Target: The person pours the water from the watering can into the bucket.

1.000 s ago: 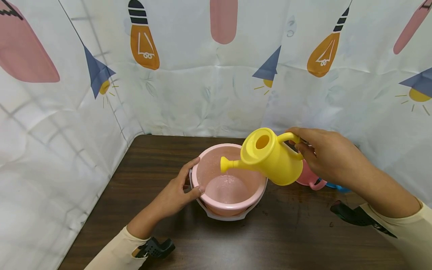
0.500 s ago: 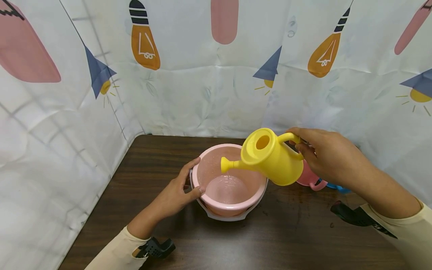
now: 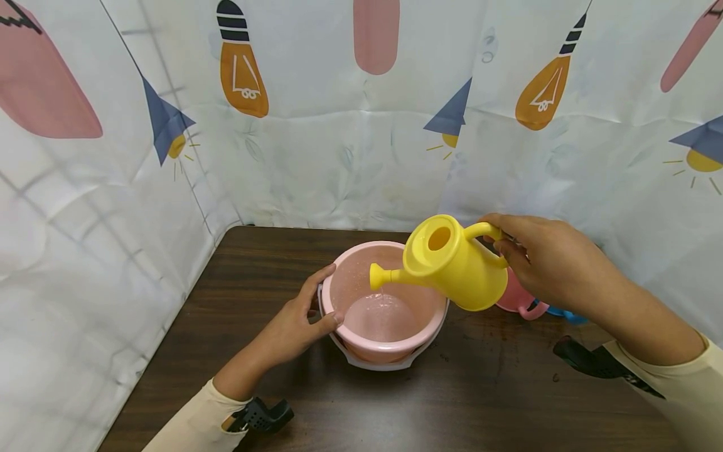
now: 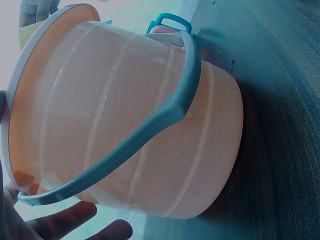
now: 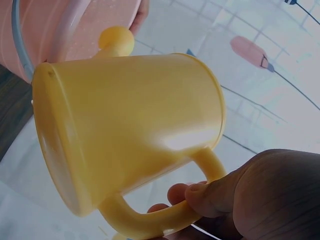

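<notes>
In the head view a pink bucket (image 3: 350, 263) stands on the dark table, its pale handle (image 4: 145, 135) hanging down the side. My left hand (image 3: 290, 326) grips the left rim, thumb at the inner edge and fingers outside. Tilted over the bucket is a yellow watering can (image 3: 471, 270), its spout (image 3: 381, 276) above the opening. A thin trickle of water falls from the spout into shallow, rippling water (image 3: 378, 317). My right hand (image 3: 550, 254) holds the can by its loop handle (image 5: 155, 220), fingers wrapped round it in the right wrist view.
Behind the can, a pink cup-like thing with a handle (image 3: 519, 298) and a blue handled piece (image 3: 567, 314) stand on the table (image 3: 480, 395), partly hidden by my right hand. Wet spots mark the wood there. A printed curtain (image 3: 339, 163) hangs at the back and left.
Both hands, the bucket and the watering can keep their places. The water stream from the spout looks slightly different, and ripples shift in the bucket.
</notes>
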Demonstrator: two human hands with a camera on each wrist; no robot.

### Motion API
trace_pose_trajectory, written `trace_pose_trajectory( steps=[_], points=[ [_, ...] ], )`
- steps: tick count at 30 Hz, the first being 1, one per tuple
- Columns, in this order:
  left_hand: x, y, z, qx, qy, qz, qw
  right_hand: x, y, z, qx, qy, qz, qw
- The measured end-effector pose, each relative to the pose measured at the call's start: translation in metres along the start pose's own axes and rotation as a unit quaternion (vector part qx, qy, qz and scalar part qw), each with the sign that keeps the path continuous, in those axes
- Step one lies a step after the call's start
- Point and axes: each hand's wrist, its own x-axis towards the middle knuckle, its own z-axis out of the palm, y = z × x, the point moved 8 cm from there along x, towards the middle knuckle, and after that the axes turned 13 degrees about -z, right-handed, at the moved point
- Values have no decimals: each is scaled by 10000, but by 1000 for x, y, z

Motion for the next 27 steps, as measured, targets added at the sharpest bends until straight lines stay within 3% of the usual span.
trace_pose_trajectory(
  steps=[27],
  points=[
    [0, 1, 0, 7, 3, 9, 10000, 1, -2, -1, -54, 94, -106, 9999]
  ],
)
